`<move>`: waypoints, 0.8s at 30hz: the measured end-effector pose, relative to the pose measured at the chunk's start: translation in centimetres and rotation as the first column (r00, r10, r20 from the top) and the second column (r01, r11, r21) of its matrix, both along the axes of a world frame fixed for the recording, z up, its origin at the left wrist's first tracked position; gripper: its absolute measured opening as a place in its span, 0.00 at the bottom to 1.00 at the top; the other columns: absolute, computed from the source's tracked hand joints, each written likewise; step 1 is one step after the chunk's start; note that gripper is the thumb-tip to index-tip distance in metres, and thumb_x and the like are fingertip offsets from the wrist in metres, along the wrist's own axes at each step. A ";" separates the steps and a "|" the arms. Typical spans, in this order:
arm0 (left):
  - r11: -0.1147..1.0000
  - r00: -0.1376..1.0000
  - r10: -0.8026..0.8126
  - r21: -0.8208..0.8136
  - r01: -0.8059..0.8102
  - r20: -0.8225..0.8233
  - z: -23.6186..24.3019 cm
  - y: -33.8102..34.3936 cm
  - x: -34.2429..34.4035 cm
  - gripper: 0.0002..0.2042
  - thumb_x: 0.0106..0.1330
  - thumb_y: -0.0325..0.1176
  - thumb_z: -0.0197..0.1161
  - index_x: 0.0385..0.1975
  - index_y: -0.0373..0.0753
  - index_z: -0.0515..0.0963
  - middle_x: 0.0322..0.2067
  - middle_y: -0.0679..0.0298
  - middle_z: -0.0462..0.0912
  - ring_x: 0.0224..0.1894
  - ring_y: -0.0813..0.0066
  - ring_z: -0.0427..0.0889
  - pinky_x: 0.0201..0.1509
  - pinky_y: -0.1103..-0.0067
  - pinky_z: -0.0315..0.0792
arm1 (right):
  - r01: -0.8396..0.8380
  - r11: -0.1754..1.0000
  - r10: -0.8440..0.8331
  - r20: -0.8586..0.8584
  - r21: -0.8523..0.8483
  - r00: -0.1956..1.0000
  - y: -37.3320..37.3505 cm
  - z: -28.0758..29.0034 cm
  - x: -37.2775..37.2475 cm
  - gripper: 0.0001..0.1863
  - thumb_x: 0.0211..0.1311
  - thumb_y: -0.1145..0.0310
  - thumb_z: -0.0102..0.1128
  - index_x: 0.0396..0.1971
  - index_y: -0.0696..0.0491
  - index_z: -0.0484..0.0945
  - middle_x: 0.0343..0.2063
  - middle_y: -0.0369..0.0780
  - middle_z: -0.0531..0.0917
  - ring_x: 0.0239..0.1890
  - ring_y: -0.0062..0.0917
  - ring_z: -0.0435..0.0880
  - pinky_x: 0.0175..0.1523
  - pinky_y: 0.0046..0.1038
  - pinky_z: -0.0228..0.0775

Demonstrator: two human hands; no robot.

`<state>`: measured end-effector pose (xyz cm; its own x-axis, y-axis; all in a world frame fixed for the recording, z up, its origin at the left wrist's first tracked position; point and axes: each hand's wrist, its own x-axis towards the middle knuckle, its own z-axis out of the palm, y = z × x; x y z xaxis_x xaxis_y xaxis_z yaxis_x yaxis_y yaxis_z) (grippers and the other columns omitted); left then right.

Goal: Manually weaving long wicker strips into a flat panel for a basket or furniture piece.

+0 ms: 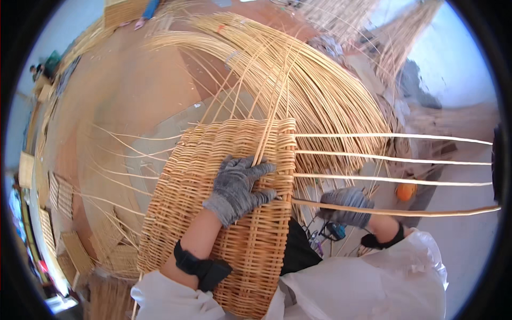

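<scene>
A woven wicker panel (213, 176) of golden-brown cane lies tilted across my lap, long loose canes sticking out of its edges. My left hand (237, 186), in a grey knit glove, rests on the panel with fingers apart, the fingertips beside two canes (271, 125) that slant up over the weave. One fingertip is close to the inner end of a thicker brown rod (426, 213), which sticks out of the right edge. My right hand (348, 207), gloved too and slightly blurred, is just right of the panel, behind this rod. The rod crosses it, and its fingers are partly hidden.
A big bundle of long canes (320, 90) lies beyond the panel. Three paler canes (394, 156) stretch right from its edge. A blue-and-black tool (335, 231) sits near my right hand, an orange round object (406, 192) farther right. Woven panels (77, 250) lie at the left.
</scene>
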<state>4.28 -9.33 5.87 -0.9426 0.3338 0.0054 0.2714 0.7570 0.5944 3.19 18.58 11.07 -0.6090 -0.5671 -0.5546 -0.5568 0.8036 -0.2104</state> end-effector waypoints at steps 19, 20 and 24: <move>0.937 0.966 -0.252 -0.234 0.260 0.065 3.5 0.4 5.0 0.51 0.32 0.69 0.62 0.59 0.46 0.61 0.57 0.46 0.59 0.62 0.48 0.52 0.66 0.58 0.33 | 0.651 0.453 -0.272 0.601 -0.609 0.752 4.0 -0.3 9.8 0.22 0.46 0.76 0.64 0.46 0.50 0.76 0.31 0.38 0.81 0.34 0.20 0.79 0.40 0.20 0.71; 0.945 0.971 -0.238 -0.222 0.241 0.039 3.4 0.5 5.1 0.50 0.32 0.69 0.62 0.58 0.46 0.63 0.57 0.47 0.61 0.62 0.48 0.54 0.66 0.58 0.34 | 0.635 0.406 -0.268 0.579 -0.657 0.770 4.0 -0.6 9.9 0.23 0.47 0.76 0.63 0.47 0.50 0.76 0.31 0.37 0.81 0.32 0.20 0.79 0.39 0.20 0.71; 0.939 0.967 -0.250 -0.234 0.252 0.039 3.5 0.5 4.8 0.50 0.31 0.69 0.62 0.58 0.47 0.63 0.56 0.47 0.62 0.61 0.48 0.55 0.66 0.57 0.35 | 0.691 0.364 -0.233 0.657 -0.624 0.717 3.6 -1.1 9.8 0.23 0.48 0.77 0.62 0.48 0.50 0.75 0.32 0.37 0.82 0.31 0.19 0.79 0.38 0.20 0.71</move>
<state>9.09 -8.79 9.37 -0.8277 0.5503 -0.1099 0.4664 0.7835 0.4107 13.01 22.18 9.97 -0.7766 -0.5643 -0.2803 0.1762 0.2326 -0.9565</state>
